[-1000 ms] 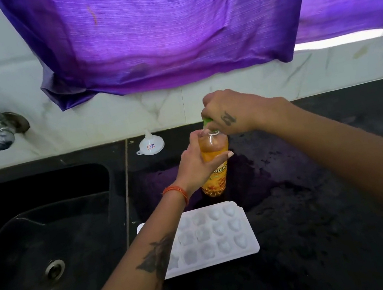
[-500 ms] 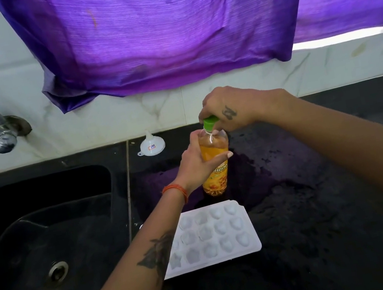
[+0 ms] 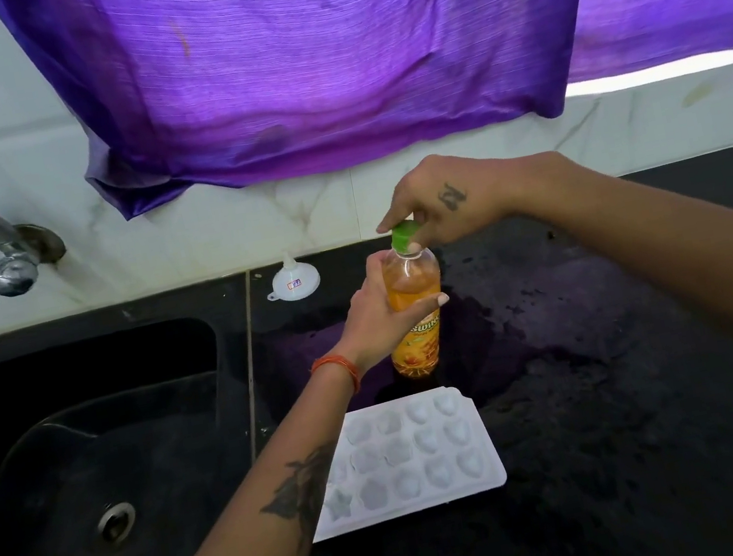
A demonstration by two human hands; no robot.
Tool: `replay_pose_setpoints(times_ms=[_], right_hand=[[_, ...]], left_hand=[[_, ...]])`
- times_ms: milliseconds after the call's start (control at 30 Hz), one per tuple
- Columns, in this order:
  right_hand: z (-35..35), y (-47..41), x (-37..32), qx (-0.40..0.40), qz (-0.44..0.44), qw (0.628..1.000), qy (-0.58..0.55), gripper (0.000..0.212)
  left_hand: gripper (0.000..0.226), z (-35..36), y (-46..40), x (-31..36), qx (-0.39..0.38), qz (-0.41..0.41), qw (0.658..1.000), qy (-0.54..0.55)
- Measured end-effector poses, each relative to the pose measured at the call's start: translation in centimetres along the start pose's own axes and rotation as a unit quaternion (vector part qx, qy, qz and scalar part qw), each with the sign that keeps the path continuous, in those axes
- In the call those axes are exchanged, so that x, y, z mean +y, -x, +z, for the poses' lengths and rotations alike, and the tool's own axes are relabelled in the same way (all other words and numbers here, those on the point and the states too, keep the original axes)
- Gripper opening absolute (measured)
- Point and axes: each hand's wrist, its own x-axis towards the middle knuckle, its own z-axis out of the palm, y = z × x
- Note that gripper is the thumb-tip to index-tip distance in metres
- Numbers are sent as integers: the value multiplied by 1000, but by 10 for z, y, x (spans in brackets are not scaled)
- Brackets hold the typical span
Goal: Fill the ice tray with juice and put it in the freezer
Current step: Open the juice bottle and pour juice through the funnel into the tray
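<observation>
Left hand (image 3: 374, 320) wrapped around the upper body of the juice bottle (image 3: 413, 318), thumb across the front, holding it upright on the black counter (image 3: 617, 380). Right hand (image 3: 435, 204) comes in from above, fingertips pinched tight on the green cap (image 3: 403, 236) at the bottle's neck; whether the cap is seated or loose on the threads, cannot tell. The bottle shows orange liquid up near the shoulder and an orange label lower down. Just in front of it, nearer the camera, lies the white ice tray (image 3: 486, 482), flat on the counter, its moulded cells showing no juice, its left end hidden under the left forearm. A small white funnel (image 3: 291, 283) sits mouth-down against the wall behind, apart from the bottle. Black sink (image 3: 71, 477) to the left, tap (image 3: 5, 265) above it, purple cloth (image 3: 317, 66) hanging over the tiled wall
</observation>
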Motion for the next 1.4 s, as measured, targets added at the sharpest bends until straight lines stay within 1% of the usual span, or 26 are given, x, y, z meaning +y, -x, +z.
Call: replay_pose_setpoints(times_ms=[67,100,167,233,267,333,400,433,500,600,700,933,1033,1133,1167,1200,1233,1300,1333,1400], right_hand=[[2,-3,2,-14,44,999,-3,55],[4,-4,0,-15,51,998,21,54],[8,-6,-5,-10,47,998,48,44],[6,-6,-8,-9,29,998,47,32],[4,-5,-8,-11,17,999,41,31],[-2,-2,-7,-24,10,999,28,42],[-1,-2,-4,-31,40,999,11,56],[0,-3,-5,-36,54,998,23,55],[3,-4,-8,-31,47,997,49,44],[2,-5,-12,-21,-14,998,65,22],[-4,-3,-9,-19,-47,997,57,28],[-1,4,-1,20,-56,998,-8,24],[0,7,0,18,-51,998,-36,30],[-4,7,1,2,-25,998,-62,48],[-5,6,1,-1,-2,999,-44,55],[-4,4,1,-5,24,1000,-13,57],[-3,2,0,-10,42,999,13,54],[-2,-1,-4,-18,42,999,29,41],[-4,-2,-6,-19,33,999,27,35],[-12,-3,-7,-6,17,1000,15,33]], left_hand=[[84,0,-2,-2,-2,3,1000,-1],[85,0,-2,-3,-2,1,1000,-1],[80,0,-2,-3,-7,-5,1000,2],[76,-1,-1,-3,-9,-4,1000,9],[77,-1,-1,-4,-10,-4,1000,8],[81,-1,-2,-4,-10,-2,1000,9],[82,-1,-2,-5,-9,4,1000,7],[81,0,-2,-5,-8,8,1000,7],[81,0,-3,-5,-7,6,1000,10],[83,0,-2,-6,-6,1,1000,15],[85,-1,-3,-6,-8,-2,1000,11],[86,-1,-2,-6,-14,1,1000,7],[85,-1,-1,-6,-16,-1,1000,10],[80,-1,-2,-7,-15,2,1000,12],[80,-1,-2,-7,-16,7,1000,12],[80,-1,-2,-7,-18,11,1000,13],[77,-1,-3,-7,-19,12,1000,13],[71,-1,-2,-6,-22,4,1000,13],[72,-2,-2,-6,-23,1,1000,15],[78,-2,-2,-6,-22,1,1000,21]])
